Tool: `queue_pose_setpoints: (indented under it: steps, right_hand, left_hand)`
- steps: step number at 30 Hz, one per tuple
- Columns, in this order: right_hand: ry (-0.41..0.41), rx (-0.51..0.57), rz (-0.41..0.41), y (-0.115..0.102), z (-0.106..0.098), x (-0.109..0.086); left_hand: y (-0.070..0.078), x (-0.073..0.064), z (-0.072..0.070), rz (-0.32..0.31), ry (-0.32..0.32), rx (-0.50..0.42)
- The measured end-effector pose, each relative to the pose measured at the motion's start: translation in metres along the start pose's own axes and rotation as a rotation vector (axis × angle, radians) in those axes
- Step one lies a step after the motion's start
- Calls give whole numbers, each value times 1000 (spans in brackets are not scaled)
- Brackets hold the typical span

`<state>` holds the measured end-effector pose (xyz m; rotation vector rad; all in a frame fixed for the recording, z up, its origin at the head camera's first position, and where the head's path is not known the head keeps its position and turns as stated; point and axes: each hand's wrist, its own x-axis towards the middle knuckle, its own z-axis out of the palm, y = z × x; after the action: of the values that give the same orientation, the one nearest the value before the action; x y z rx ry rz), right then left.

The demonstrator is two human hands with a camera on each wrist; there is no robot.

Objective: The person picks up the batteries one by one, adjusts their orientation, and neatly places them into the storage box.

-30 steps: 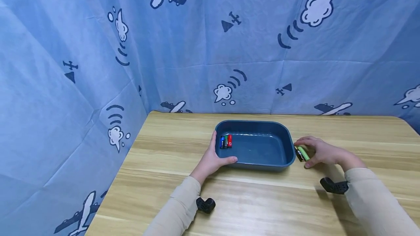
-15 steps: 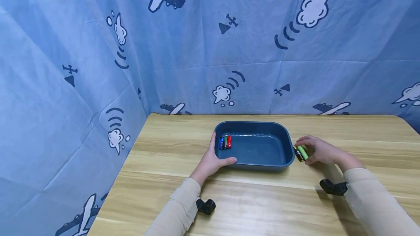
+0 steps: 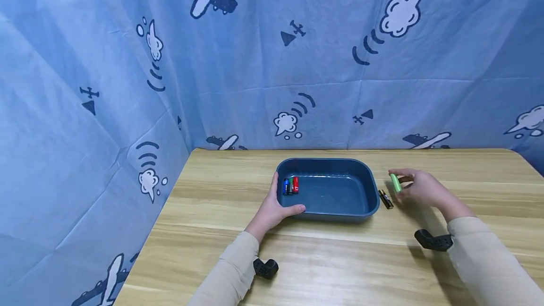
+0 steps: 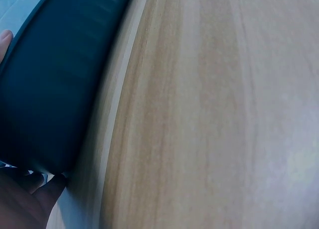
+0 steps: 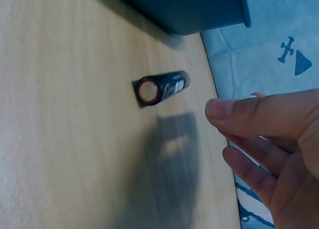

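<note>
Pinching, Steadying

From afar, I'm watching the right grip (image 3: 418, 187) pinching the green battery (image 3: 395, 182) above the surface (image 3: 323, 268), near the black battery (image 5: 167, 87); the left grip (image 3: 276, 208) is holding the blue container (image 3: 333, 195), probably keeping it steady.

White lettering is showing on the side of the dark battery (image 5: 167, 86) lying on the worktop (image 5: 65, 134), right there in the right wrist view, but it's blurring too much for any word to come through. Over in the head view, the red battery (image 3: 295, 185) is flashing a white mark, too small for reading. No brand or number is coming up legibly.
</note>
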<state>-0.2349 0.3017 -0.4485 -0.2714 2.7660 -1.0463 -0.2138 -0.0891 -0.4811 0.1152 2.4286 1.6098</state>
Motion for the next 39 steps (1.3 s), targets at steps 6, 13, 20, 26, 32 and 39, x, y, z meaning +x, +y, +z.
queue_pose_setpoints:
  steps: [6, 13, 20, 26, 32, 39]
  right_hand:
    - [50, 3, -28, -9, -3, 0]
    - [73, -5, -24, -19, -6, 1]
    - [79, -2, -16, -21, -6, 2]
    - [74, 19, -26, -24, -8, 2]
    - [62, 40, -19, -35, -8, 3]
    - [40, 100, 13, -49, -6, 7]
  left_hand:
    - [0, 0, 0, 1, -1, -3]
    - [-1, 0, 0, -2, -1, -7]
    - [-1, 0, 0, 7, -5, -10]
    - [0, 0, -1, 3, -2, -9]
    - [0, 0, 0, 3, 2, -4]
    - [2, -1, 0, -2, 4, -5]
